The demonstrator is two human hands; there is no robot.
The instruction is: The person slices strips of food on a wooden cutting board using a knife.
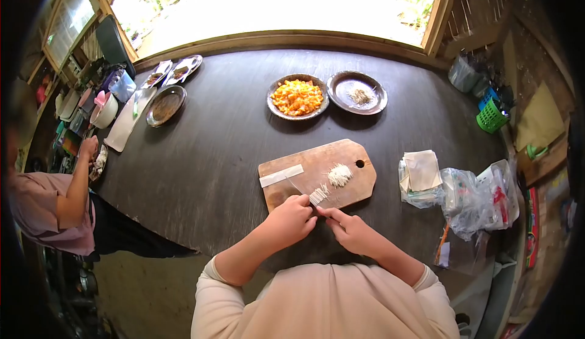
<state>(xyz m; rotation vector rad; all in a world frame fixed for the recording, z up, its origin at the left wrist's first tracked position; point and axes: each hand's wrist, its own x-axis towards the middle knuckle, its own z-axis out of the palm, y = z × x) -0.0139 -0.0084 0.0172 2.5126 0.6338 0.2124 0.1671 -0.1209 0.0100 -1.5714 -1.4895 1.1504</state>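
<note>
Open lane at centre left, clutter at right

The dark tabletop [207, 156] lies bare from centre left to the cutting board [332, 153], and a bare band runs above the board. Across upper centre, an orange-filled bowl [272, 111] and a plate [343, 85] block the way, side by side. At right, a narrow gap separates the board from stacked squares [421, 169]; plastic bags [469, 199] crowd beyond. Both hands [289, 220] obstruct the board's lower edge
</note>
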